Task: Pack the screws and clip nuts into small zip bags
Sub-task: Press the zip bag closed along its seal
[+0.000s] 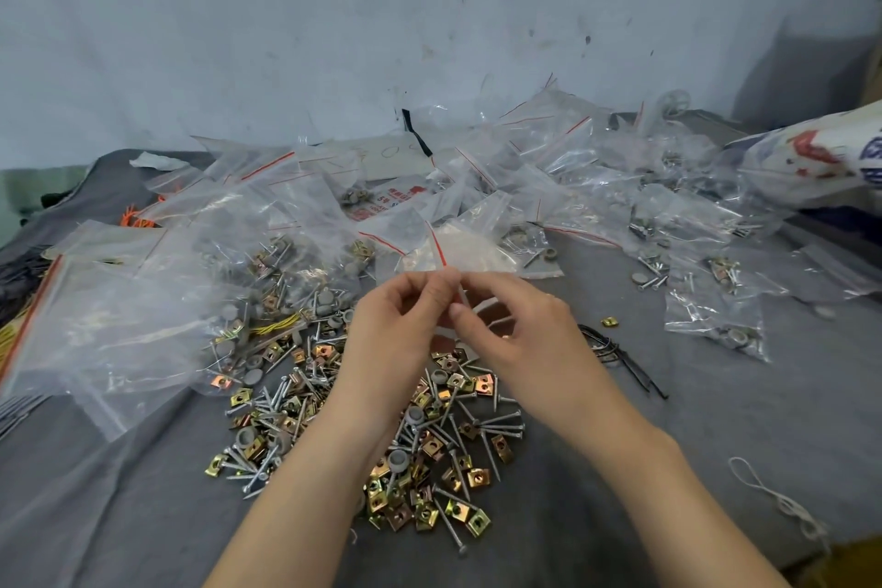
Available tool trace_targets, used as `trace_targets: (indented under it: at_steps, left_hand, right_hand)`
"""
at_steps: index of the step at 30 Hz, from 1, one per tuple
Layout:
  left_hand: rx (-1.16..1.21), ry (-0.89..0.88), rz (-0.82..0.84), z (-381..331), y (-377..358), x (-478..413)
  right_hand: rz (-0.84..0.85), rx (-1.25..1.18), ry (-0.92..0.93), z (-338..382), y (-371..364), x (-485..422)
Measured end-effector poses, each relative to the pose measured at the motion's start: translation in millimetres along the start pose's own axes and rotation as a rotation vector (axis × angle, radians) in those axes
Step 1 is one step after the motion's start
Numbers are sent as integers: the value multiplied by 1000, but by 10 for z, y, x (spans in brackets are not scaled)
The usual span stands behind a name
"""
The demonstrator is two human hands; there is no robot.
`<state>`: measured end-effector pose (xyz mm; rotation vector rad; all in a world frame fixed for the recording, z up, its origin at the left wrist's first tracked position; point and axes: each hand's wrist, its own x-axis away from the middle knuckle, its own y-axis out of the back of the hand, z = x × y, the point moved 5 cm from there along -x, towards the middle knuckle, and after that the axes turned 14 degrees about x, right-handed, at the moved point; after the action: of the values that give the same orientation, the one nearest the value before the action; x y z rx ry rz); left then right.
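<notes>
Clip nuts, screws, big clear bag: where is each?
clip nuts (478,477): head view, one gold nut's face.
screws (506,432): head view, shafts at pile's right.
big clear bag (95,325): head view, its flat middle.

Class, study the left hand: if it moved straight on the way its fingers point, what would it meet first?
Most likely the right hand: the left hand points up and rightward, and both pinch the same small zip bag, fingertips almost touching. Depth is hard to judge.
</notes>
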<state>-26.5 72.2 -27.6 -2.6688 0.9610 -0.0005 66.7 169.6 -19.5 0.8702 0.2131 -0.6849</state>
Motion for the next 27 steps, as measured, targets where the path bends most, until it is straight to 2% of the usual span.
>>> trace_targets:
  at_steps: [6,17,27]
  left_hand:
    - [9,-20,30,-1,-36,13]
    - [-55,-48,43,16,-65,30]
    - [-284,-179,30,-87,-100,98]
  right_hand:
    - [48,-144,-21,-33,25,33]
    - [73,-68,14,-9,24,77]
    - [-20,37,-10,-49,76,65]
